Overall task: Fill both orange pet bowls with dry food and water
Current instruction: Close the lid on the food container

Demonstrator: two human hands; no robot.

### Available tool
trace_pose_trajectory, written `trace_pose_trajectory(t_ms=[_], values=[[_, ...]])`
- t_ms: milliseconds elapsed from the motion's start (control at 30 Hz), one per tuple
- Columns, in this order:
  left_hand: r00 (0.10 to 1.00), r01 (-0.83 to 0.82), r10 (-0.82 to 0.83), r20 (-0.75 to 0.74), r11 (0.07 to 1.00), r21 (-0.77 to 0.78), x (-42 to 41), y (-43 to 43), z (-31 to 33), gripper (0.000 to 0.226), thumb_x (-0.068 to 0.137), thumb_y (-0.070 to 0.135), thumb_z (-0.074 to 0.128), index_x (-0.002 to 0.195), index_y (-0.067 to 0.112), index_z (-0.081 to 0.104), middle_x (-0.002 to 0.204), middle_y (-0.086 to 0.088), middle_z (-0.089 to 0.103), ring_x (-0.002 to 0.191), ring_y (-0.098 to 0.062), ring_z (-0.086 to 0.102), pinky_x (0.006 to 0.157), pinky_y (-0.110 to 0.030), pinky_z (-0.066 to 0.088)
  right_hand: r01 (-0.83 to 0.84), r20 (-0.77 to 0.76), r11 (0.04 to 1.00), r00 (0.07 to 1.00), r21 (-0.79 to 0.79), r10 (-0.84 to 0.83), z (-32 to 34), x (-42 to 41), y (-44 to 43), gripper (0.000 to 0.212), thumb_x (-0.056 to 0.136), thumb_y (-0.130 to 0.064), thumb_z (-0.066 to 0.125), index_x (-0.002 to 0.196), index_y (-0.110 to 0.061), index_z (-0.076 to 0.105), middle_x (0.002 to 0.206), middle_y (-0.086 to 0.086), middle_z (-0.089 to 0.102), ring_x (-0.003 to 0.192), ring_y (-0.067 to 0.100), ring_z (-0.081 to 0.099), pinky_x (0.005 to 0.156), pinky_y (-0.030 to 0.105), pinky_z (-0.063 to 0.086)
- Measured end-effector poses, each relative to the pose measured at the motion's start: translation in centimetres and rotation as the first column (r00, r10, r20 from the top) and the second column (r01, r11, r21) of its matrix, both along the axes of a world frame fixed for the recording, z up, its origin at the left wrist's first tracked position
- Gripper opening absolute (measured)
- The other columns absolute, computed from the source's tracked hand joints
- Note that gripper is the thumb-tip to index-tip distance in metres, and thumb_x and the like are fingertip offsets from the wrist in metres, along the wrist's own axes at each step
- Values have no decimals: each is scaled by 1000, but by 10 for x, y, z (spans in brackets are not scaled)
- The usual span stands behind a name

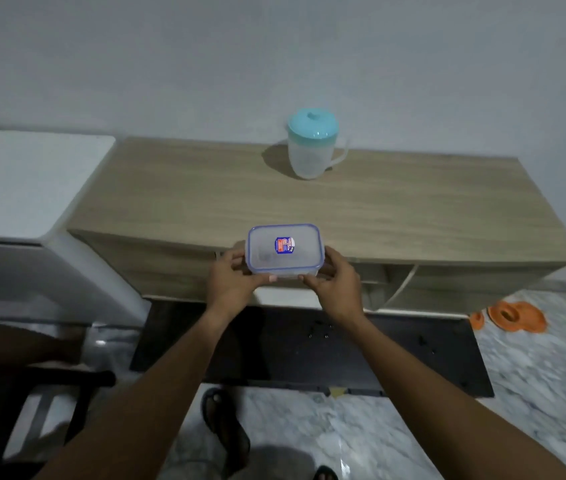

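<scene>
A clear plastic container (284, 249) with a blue-rimmed lid and a small sticker is held at the front edge of the wooden cabinet (396, 209). My left hand (233, 275) grips its left side and my right hand (335, 277) grips its right side. A translucent water jug (311, 147) with a teal lid stands at the back of the cabinet top, against the wall. An orange pet bowl (517, 315) lies on the floor at the right, beside the cabinet's corner; another orange piece (476, 319) shows just left of it, partly hidden.
A white appliance (22, 188) stands left of the cabinet. A dark mat (309, 355) covers the marble floor in front of it. A dark chair (32, 386) is at the lower left. My sandalled foot (222, 424) is below.
</scene>
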State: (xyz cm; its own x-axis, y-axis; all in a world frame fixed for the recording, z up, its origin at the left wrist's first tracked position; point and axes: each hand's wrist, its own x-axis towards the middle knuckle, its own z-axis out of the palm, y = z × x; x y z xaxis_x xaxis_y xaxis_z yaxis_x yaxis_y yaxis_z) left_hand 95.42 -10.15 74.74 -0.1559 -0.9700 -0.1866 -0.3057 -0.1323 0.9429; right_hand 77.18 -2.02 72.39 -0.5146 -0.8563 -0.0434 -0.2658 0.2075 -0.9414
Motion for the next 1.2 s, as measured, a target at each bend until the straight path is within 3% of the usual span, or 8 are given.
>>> trace_pose_trajectory(t_ms=[100, 267, 367, 533, 667, 800, 1033, 1200], values=[[1000, 11, -11, 22, 1000, 10, -4, 35, -2, 74, 55, 17, 95, 120, 10, 60, 107, 0, 66, 94, -8, 64, 71, -15, 50, -16, -19, 1000, 1000, 16, 16, -6, -6, 36, 62, 72, -28, 83, 131, -31, 64, 113, -17, 74, 102, 4, 70, 87, 37, 61], [1000, -7, 7, 17, 1000, 22, -7, 57, -10, 70, 52, 17, 96, 115, 13, 64, 108, -1, 70, 93, -13, 69, 75, -23, 57, -4, -24, 999, 1000, 49, 5, -16, -8, 60, 64, 71, -36, 80, 132, -32, 62, 114, -15, 74, 97, 7, 72, 81, 42, 61], [1000, -17, 18, -8, 999, 49, -3, 64, -19, 60, 57, 9, 93, 112, 14, 68, 102, -2, 73, 91, -13, 71, 74, -20, 57, -2, 0, 998, 1000, 70, 2, -27, -1, 64, 58, 75, -27, 82, 130, -30, 64, 115, -12, 74, 91, 7, 73, 80, 35, 61], [997, -51, 60, -56, 988, 142, 11, 59, -65, 59, 60, 0, 88, 116, 9, 70, 102, -3, 75, 95, -18, 72, 88, -38, 58, -6, -20, 993, 1000, 116, 8, -64, 18, 57, 55, 77, -23, 83, 128, -31, 64, 100, -13, 76, 83, 7, 74, 77, 31, 59], [992, -106, 117, -56, 979, 173, 20, 31, -119, 70, 60, -1, 88, 126, 7, 65, 112, -5, 73, 103, -15, 69, 89, -35, 57, 2, -27, 993, 1000, 121, 2, -114, 33, 26, 50, 77, -21, 85, 123, -31, 68, 102, -9, 78, 94, 5, 72, 81, 25, 58], [995, -83, 91, -50, 986, 142, 18, -5, -168, 66, 66, 1, 85, 127, 14, 65, 110, 1, 74, 103, -9, 68, 87, -28, 56, 43, -45, 989, 998, 141, -37, -164, 38, -14, 47, 77, -20, 86, 120, -29, 69, 85, -11, 74, 77, 0, 70, 68, 14, 49], [995, -83, 87, -56, 995, 63, 6, -62, -235, 56, 74, 20, 80, 126, 33, 63, 103, 9, 74, 100, -12, 69, 95, -39, 54, 78, -62, 992, 995, 102, -72, -225, 27, -80, 53, 80, -17, 83, 130, -27, 66, 114, -9, 74, 98, 9, 70, 78, 29, 59], [986, -93, 92, -139, 996, 2, -6, -85, -248, 39, 83, 10, 75, 118, 23, 65, 107, 6, 73, 103, -11, 67, 93, -29, 51, 99, -76, 983, 993, 152, -88, -244, 21, -116, 50, 81, -30, 85, 126, -16, 67, 113, -2, 72, 103, 18, 69, 87, 45, 59]])
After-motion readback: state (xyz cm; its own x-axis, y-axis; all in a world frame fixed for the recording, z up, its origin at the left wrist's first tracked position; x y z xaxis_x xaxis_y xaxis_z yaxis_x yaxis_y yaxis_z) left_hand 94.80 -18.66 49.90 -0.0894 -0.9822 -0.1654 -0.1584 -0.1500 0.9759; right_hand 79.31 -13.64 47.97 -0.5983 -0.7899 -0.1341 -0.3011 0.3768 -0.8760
